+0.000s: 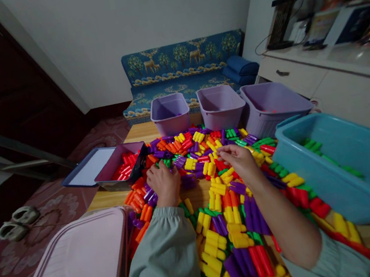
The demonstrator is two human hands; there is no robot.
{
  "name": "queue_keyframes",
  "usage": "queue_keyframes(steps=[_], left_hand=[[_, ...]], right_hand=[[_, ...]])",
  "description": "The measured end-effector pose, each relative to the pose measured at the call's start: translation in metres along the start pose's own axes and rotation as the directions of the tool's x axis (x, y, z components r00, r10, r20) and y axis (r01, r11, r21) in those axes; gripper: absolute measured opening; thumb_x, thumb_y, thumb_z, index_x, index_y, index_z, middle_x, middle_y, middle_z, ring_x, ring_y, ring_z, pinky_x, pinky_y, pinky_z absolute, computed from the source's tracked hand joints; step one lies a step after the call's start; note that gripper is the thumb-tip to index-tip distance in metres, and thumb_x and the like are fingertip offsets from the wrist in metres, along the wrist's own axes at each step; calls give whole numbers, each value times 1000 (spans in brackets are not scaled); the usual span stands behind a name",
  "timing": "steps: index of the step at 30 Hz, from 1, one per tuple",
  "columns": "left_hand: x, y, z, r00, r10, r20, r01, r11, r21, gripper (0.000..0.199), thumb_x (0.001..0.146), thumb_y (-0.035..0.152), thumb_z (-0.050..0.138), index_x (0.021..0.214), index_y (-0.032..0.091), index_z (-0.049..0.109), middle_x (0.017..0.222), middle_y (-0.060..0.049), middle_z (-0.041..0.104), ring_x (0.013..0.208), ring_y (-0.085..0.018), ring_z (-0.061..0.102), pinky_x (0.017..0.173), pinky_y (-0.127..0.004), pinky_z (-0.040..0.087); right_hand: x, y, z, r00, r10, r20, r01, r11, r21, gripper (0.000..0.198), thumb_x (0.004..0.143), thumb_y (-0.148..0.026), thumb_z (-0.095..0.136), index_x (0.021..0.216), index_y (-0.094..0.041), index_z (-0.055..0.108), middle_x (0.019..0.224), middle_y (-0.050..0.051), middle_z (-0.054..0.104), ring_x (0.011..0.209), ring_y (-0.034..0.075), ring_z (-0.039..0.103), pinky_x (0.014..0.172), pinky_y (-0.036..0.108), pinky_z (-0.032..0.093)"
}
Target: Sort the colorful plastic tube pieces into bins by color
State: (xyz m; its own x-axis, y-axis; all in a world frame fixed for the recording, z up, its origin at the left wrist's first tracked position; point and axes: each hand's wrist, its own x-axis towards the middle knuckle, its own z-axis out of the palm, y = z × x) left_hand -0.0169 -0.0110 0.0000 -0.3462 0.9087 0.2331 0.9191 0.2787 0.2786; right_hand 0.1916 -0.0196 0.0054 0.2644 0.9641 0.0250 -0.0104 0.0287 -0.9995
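Finger-shaped plastic building blocks (218, 187) in yellow, red, orange, purple and green cover most of a wooden table. My left hand (164, 182) reaches palm-down onto the pile, its fingers apart and bent over green and purple blocks. It is just right of a dark tin (121, 171) that holds red blocks. Farther right, my right hand (241, 159) hovers over the pile with thumb and forefinger pinched together near some yellow blocks. Whatever may be between those fingertips is too small to make out.
Three purple bins (172, 124) line the table's far edge. A blue tub (340, 187) with green blocks inside stands at the right. A pink lidded box (75, 267) is at the near left. Behind are a patterned sofa (179, 87) and a white cabinet (336, 83).
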Motion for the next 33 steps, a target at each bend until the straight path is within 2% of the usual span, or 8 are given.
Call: queue_keyframes(steps=[9,13,16,20,22,25,28,33], left_hand=[[-3,0,3,993,117,33,-119,991,68,42,84,39,53,110,9,67,106,-25,64,105,-39,58,81,-44,47],[-3,5,5,986,102,133,-92,992,-85,44,86,42,52,115,12,65,102,-21,69,98,-35,65,78,-40,48],[-2,10,8,971,118,209,-62,964,-258,43,86,43,54,115,14,65,99,-18,72,96,-31,67,76,-36,48],[-1,12,13,947,178,268,-45,898,-438,35,86,42,56,102,15,70,87,-12,74,85,-26,69,71,-32,47],[1,12,15,944,207,257,-63,877,-476,31,86,39,57,98,14,71,86,-11,73,82,-24,68,70,-31,47],[1,12,18,941,250,230,-92,840,-534,30,84,36,59,100,14,71,89,-11,72,82,-23,67,71,-31,48],[0,12,22,943,275,187,-121,808,-577,43,79,34,66,118,14,65,103,-12,70,87,-23,67,77,-33,51],[-3,11,25,921,390,8,-327,782,-531,63,71,15,68,133,21,56,131,-14,56,119,-29,56,102,-43,45]], right_hand=[[0,10,2,999,-23,34,24,999,-21,25,62,-38,69,77,-18,69,75,5,71,66,19,66,63,30,52],[4,18,-2,993,-113,15,114,982,-153,21,68,-37,64,79,-19,69,77,4,71,71,20,67,68,32,52],[6,19,-9,964,-263,-35,232,901,-366,18,75,-33,58,81,-20,69,83,6,72,77,22,66,75,35,53],[10,21,-18,892,-452,1,359,707,-609,27,77,-22,54,97,-18,71,107,12,69,101,27,63,95,44,48],[11,24,-19,889,-456,38,367,662,-654,40,75,-19,55,113,-16,67,123,15,64,117,29,57,104,47,42],[10,31,-16,922,-372,108,339,642,-688,52,74,-17,58,126,-17,62,128,16,61,121,31,55,107,49,40],[6,35,-11,936,-304,178,341,659,-671,52,73,-14,58,125,-18,63,124,14,62,117,29,58,106,46,41],[0,34,-3,927,-300,224,374,716,-589,49,68,-9,59,115,-21,69,120,11,60,116,25,58,106,41,42]])
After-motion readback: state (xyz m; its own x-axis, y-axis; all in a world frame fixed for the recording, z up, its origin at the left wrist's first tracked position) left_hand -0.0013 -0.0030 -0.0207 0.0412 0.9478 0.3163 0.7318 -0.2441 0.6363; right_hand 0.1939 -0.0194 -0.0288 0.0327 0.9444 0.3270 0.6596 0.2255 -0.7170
